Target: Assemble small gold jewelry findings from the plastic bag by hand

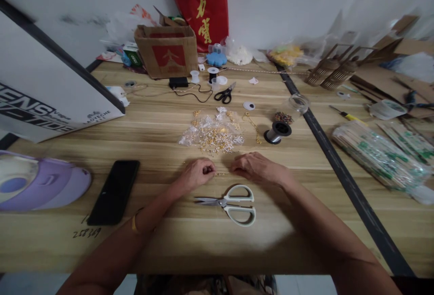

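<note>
My left hand (pixel 197 174) rests low over the table, thumb and forefinger pinched at one end of a short row of tiny gold and clear beads (pixel 220 174). To the right of that row, my right hand (pixel 256 167) has its fingers curled down near the tabletop; whatever is between them is hidden. Just beyond both hands lies a heap of small gold and silver beads (pixel 219 139) on crumpled clear plastic bags. Between my forearms is a pair of white-handled scissors (pixel 224 202), blades pointing left. A spool of thin wire (pixel 277 132) stands past my right hand, beside a gold chain (pixel 252 128).
A black phone (pixel 114 192) and a purple visor cap (pixel 61 182) lie on the left. Black scissors (pixel 225 94), a paper bag (pixel 166 55) and small spools sit at the back. An open jar of beads (pixel 291 107) and plastic-wrapped sticks (pixel 379 155) are on the right.
</note>
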`<state>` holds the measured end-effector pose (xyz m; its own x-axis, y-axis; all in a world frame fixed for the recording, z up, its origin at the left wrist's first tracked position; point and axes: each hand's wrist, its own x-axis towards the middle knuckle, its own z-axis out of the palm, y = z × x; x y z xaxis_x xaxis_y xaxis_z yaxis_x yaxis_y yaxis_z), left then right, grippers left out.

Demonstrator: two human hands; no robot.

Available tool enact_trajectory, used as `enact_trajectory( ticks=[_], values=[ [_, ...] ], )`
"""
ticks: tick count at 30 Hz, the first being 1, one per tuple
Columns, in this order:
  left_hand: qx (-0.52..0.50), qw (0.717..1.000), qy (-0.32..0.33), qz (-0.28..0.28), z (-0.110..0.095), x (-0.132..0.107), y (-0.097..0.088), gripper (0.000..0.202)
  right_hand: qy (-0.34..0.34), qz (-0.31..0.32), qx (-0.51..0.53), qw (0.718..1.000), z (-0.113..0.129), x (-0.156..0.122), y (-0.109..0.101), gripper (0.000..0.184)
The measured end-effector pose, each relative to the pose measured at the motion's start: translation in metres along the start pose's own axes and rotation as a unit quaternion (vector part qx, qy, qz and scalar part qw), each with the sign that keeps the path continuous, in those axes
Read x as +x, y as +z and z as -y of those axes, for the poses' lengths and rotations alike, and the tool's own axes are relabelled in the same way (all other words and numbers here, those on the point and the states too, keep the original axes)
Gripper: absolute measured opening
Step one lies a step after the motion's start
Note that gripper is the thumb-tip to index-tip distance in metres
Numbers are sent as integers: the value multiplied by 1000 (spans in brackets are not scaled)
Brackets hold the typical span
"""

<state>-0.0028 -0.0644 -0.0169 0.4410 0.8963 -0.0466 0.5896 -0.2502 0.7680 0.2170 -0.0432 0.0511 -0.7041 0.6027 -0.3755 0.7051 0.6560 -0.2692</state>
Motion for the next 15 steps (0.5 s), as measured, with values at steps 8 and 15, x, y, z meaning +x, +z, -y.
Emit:
enact_trajectory(
  ticks=[8, 15],
  values=[
    [10, 1000, 3, 3, 0, 0, 0, 9, 4, -4, -49, 999, 4, 4, 9, 23],
    [18, 1000, 4, 6, -1, 0, -1, 7, 7, -8, -64, 998, 4, 8, 21, 18]
  ],
)
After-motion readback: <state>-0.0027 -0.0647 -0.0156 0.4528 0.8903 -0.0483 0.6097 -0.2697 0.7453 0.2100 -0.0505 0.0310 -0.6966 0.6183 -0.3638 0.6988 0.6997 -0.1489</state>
